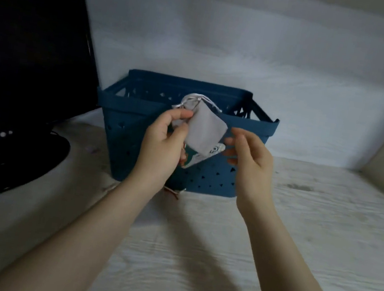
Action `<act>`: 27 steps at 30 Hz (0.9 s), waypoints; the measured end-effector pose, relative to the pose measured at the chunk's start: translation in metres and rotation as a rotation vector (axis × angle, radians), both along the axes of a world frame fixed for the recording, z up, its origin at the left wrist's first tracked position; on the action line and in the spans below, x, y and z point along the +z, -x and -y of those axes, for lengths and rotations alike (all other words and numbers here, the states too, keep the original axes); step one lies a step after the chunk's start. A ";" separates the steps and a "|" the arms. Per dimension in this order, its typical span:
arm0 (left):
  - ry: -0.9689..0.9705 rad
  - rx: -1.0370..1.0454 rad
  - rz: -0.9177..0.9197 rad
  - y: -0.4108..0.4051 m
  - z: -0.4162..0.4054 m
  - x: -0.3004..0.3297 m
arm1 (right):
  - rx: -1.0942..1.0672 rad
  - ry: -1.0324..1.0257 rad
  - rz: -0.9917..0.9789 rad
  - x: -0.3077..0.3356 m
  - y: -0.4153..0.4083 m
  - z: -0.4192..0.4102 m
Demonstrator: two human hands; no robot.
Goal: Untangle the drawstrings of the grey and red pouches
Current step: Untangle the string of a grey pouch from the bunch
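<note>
A grey drawstring pouch [205,128] hangs in the air in front of a blue basket, its gathered neck and pale strings [192,100] at the top. My left hand [163,145] pinches the pouch's left side between thumb and fingers. Behind the grey pouch a patterned white-and-teal pouch [205,156] peeks out below. A bit of reddish string [173,192] shows under my left wrist; no red pouch is plainly visible. My right hand [249,157] hovers just right of the pouches with fingers loosely curled, holding nothing.
The blue perforated plastic basket [251,127] stands on the pale wood-grain table [297,237] against a white wall. A black monitor [26,43] and its round base [20,156] fill the left side.
</note>
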State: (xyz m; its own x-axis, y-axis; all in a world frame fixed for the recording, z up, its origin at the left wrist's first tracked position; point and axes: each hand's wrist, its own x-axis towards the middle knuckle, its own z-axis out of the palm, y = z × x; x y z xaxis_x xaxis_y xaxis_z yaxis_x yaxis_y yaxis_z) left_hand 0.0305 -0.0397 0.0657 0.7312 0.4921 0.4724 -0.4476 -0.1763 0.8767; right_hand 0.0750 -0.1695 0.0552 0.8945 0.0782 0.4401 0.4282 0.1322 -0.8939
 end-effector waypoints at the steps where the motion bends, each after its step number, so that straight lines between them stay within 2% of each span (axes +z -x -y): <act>1: -0.032 0.019 0.011 -0.005 -0.002 0.014 | 0.011 0.019 -0.012 0.009 -0.002 0.003; 5: -0.271 0.094 -0.056 -0.030 -0.006 0.051 | 0.034 0.113 -0.058 0.033 -0.010 0.011; 10: -0.985 0.445 -0.482 -0.064 -0.009 0.056 | 0.072 0.216 -0.074 0.043 -0.015 0.015; 13: -1.083 0.478 -0.624 -0.069 -0.012 0.051 | 0.070 0.284 -0.079 0.036 -0.017 0.016; 15: -1.059 0.483 -0.533 -0.066 -0.016 0.045 | 0.071 0.320 -0.087 0.031 -0.018 0.017; 20: -1.214 0.570 0.081 -0.031 -0.027 0.003 | 0.091 0.388 -0.125 0.017 -0.018 0.014; 22: -1.273 0.493 0.169 -0.017 -0.033 -0.017 | 0.102 0.397 -0.136 0.013 -0.016 0.013; 24: -1.342 0.314 0.086 -0.004 -0.039 -0.039 | 0.116 0.411 -0.153 0.008 -0.011 0.011; 25: -1.368 0.219 -0.037 0.001 -0.042 -0.051 | 0.120 0.416 -0.156 0.005 -0.009 0.009; 27: -1.388 0.110 -0.401 0.014 -0.048 -0.068 | 0.132 0.426 -0.165 -0.003 -0.003 0.006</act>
